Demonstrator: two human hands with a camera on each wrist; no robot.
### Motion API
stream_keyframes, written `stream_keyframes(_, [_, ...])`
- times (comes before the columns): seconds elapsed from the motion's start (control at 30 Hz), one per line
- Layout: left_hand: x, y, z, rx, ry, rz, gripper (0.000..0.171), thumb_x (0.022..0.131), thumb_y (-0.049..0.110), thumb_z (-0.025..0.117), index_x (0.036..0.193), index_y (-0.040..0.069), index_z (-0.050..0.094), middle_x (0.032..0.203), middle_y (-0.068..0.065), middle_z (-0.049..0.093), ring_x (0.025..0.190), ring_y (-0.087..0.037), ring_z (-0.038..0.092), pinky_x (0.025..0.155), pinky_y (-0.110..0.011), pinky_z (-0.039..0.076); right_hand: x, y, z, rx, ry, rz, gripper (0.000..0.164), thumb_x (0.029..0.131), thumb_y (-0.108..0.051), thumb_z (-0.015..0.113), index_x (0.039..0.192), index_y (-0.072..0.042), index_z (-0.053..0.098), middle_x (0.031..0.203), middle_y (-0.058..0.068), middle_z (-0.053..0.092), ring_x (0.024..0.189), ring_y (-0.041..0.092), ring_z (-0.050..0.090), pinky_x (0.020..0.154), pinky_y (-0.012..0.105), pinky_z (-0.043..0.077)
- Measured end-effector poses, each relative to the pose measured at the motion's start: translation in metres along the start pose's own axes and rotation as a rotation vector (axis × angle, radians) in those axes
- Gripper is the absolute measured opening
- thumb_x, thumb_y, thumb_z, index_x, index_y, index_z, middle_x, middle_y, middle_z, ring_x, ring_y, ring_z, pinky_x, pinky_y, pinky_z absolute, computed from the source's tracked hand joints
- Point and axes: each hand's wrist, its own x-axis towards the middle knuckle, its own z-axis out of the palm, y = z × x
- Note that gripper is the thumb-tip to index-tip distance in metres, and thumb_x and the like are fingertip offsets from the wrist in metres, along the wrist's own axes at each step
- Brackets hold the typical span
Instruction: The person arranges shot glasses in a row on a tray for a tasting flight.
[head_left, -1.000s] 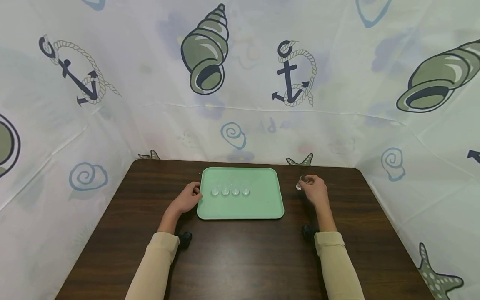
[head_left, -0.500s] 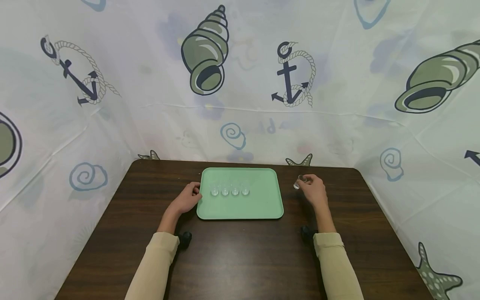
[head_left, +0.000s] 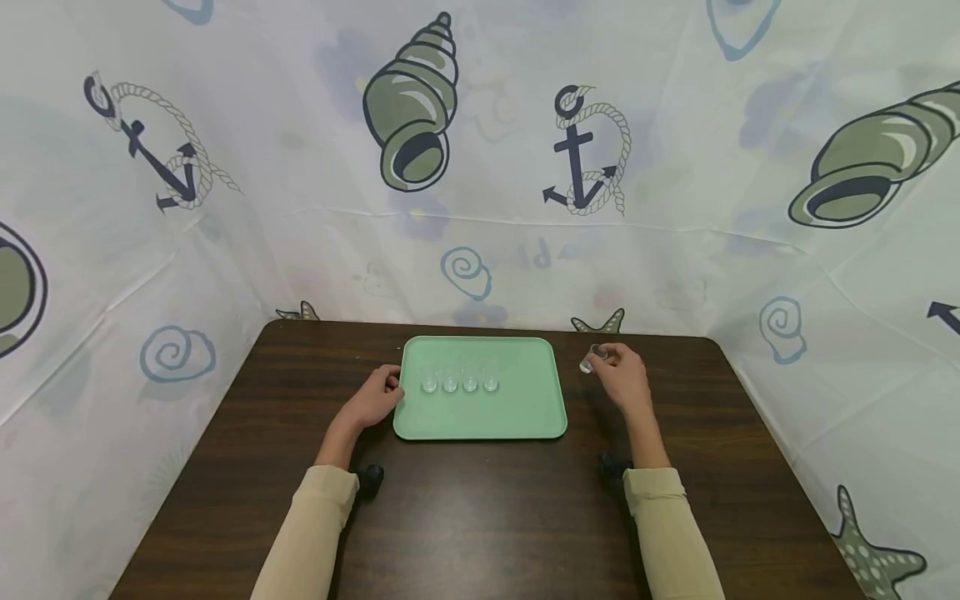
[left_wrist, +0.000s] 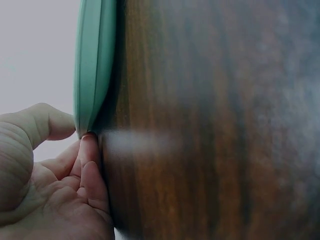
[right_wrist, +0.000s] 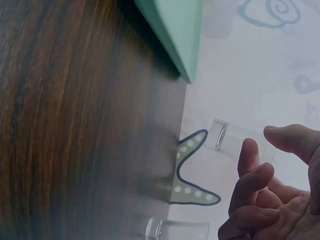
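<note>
My left hand (head_left: 372, 398) pinches the left rim of a mint-green tray (head_left: 525, 408). In the left wrist view, the thumb and curled fingers (left_wrist: 90, 175) meet at the tray's edge (left_wrist: 92, 65). Right of the tray, my right hand (head_left: 626, 377) holds a small clear shot glass (head_left: 587, 365) above the table. The right wrist view has this shot glass (right_wrist: 237, 140) between thumb and fingers, its thick base pointing away from the palm. Several like shot glasses (head_left: 470, 383) stand in a row on the tray's left and middle part.
Another clear glass (right_wrist: 182, 230) stands on the table at the bottom of the right wrist view; I cannot make it out in the head view. The dark wooden table (head_left: 465, 517) reaches back to a printed white curtain (head_left: 510, 275).
My right hand has lifted slightly and moved left toward the tray, carrying the shot glass. The left hand, the tray and the row of glasses stay where they were.
</note>
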Motion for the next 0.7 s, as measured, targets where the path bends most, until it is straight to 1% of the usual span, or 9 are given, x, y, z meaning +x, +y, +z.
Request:
stream_keyframes(0.13, [0.000,0.001,0.000,0.000,0.002,-0.002,0.056,0.110,0.008,0.047,0.158,-0.016,0.031,0.127,-0.027,0.050,0.104,-0.032,0.050,0.089,-0.041,0.045,0.000,-0.003,0.002,0.008,-0.005,-0.007,0.053,0.106,-0.042,0.065,0.144,-0.005,0.063,0.113,0.020,0.076,0.098,0.032,0.068,0.075,0.035,0.048])
stream_keyframes(0.3, [0.000,0.003,0.000,-0.003,0.005,-0.006,0.057,0.110,0.008,0.048,0.158,-0.017,0.030,0.129,-0.029,0.050,0.106,-0.033,0.051,0.090,-0.042,0.046,0.000,-0.007,0.004,0.039,-0.021,-0.025,0.056,0.107,-0.045,0.062,0.146,-0.005,0.061,0.116,0.024,0.075,0.105,0.035,0.069,0.078,0.036,0.048])
stream_keyframes(0.4, [0.000,0.003,0.001,-0.005,0.006,-0.013,0.057,0.110,0.008,0.047,0.159,-0.015,0.030,0.130,-0.028,0.050,0.106,-0.032,0.051,0.090,-0.042,0.046,0.000,-0.009,0.007,0.055,-0.023,-0.034,0.058,0.107,-0.046,0.062,0.146,-0.004,0.062,0.115,0.024,0.076,0.107,0.036,0.069,0.078,0.035,0.047])
stream_keyframes(0.6, [0.001,0.001,0.001,-0.015,0.007,-0.013,0.057,0.110,0.008,0.047,0.159,-0.015,0.030,0.129,-0.028,0.050,0.104,-0.031,0.050,0.088,-0.041,0.045,-0.002,-0.014,0.015,0.063,-0.017,-0.054,0.055,0.106,-0.044,0.063,0.145,-0.004,0.063,0.109,0.021,0.076,0.104,0.035,0.069,0.077,0.036,0.047])
stream_keyframes(0.7, [0.001,0.000,0.001,-0.013,0.007,-0.006,0.057,0.110,0.007,0.047,0.159,-0.016,0.030,0.129,-0.028,0.050,0.104,-0.031,0.051,0.089,-0.042,0.046,-0.003,-0.016,0.020,0.065,-0.016,-0.064,0.053,0.106,-0.042,0.064,0.143,-0.004,0.064,0.106,0.020,0.077,0.100,0.034,0.069,0.076,0.035,0.047])
